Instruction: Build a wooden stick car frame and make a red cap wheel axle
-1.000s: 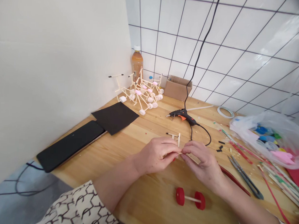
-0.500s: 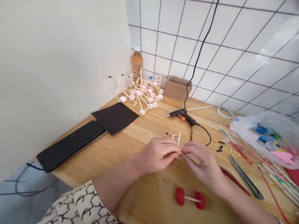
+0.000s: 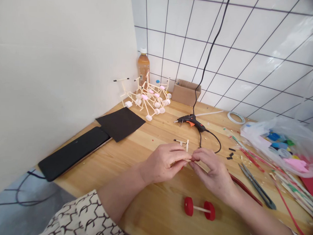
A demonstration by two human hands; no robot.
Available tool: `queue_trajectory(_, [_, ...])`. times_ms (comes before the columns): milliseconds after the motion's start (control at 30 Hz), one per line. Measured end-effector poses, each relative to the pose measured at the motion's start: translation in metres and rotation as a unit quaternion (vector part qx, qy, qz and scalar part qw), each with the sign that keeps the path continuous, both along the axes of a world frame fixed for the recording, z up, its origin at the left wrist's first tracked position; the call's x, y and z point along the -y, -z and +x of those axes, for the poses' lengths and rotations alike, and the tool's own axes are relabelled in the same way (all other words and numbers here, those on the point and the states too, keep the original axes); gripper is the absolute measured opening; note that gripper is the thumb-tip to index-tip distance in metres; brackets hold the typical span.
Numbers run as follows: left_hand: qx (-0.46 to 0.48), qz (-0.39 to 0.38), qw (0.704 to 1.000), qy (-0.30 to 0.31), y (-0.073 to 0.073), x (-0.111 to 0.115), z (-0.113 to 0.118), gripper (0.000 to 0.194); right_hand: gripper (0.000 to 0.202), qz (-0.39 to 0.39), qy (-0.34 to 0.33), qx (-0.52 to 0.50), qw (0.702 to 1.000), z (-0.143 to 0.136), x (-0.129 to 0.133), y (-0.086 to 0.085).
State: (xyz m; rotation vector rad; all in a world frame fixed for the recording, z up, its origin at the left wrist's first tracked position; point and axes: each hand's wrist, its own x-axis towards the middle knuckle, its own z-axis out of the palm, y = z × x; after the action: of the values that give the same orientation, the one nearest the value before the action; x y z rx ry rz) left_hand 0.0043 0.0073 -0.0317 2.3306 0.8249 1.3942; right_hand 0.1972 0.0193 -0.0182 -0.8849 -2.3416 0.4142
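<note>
My left hand (image 3: pixel 167 162) and my right hand (image 3: pixel 212 169) meet over the middle of the table, both pinching one thin wooden stick (image 3: pixel 202 165). Fingers cover much of its length. Just behind them stands a small wooden T-shaped piece (image 3: pixel 181 142) with black ends, partly hidden by my hands. Closer to me lies an axle with two red bottle-cap wheels (image 3: pixel 188 206). A red-handled tool (image 3: pixel 242 187) is partly covered by my right forearm.
A hot glue gun (image 3: pixel 192 122) rests beyond my hands, its cord running up the wall. Several stick models (image 3: pixel 149 96) stand at the back left by a bottle (image 3: pixel 143 66). Tweezers (image 3: pixel 258 186), loose sticks (image 3: pixel 296 194) and a bag of caps (image 3: pixel 281 146) lie right; a phone (image 3: pixel 74 152) left.
My fingertips have shifted very slightly on the stick; both hands stay in nearly the same place. Nothing else has visibly moved.
</note>
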Motion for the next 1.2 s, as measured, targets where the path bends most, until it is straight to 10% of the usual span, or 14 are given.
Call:
queue_trajectory(733, [-0.027,0.096,0.995,-0.027,-0.007,0.028,0.006,0.018,0.025,0.047,-0.034,0.011,0.998,0.006,0.046,-0.039])
queue_trajectory(967, [-0.058,0.123,0.99,-0.025,-0.006,0.032,0.008,0.038,0.003,0.055,-0.057,0.025,0.997,-0.002,0.058,-0.029])
queue_trajectory(1200, [-0.082,0.088,0.992,0.045,-0.007,0.032,0.009,0.038,0.029,0.067,-0.068,0.056,0.994,0.005,0.064,-0.015])
